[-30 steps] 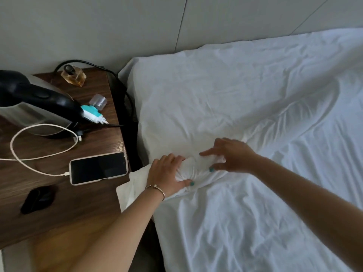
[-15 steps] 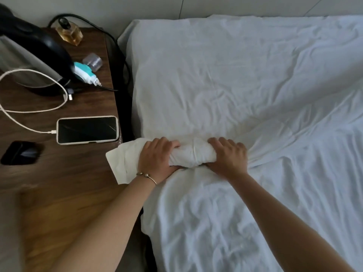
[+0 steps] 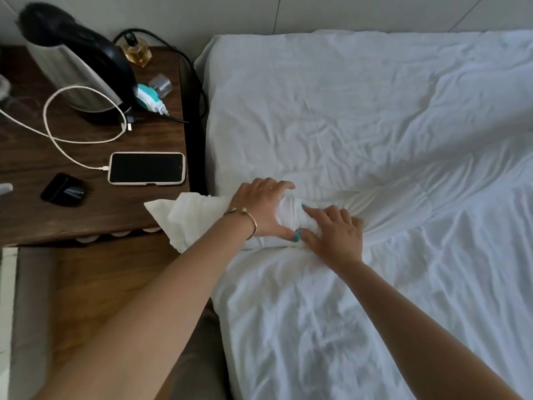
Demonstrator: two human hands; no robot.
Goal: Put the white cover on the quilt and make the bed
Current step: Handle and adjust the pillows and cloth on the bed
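Now, step: a corner of the quilt is being worked into the white cover (image 3: 375, 125), I judge.
Place of the cover: spread over the bed, bunched into a roll (image 3: 290, 217) near the bed's left edge, beside the nightstand (image 3: 86, 215).
Left hand (image 3: 261, 210): fingers and thumb curled around the roll, gripping it.
Right hand (image 3: 334, 233): fingers bent over the roll's other end, pressing and holding the cloth.
Loose corner (image 3: 184, 216): sticks out past the left hand, over the nightstand edge.
Next move: probably keep one hand firm and pull the cloth over the corner with the other.
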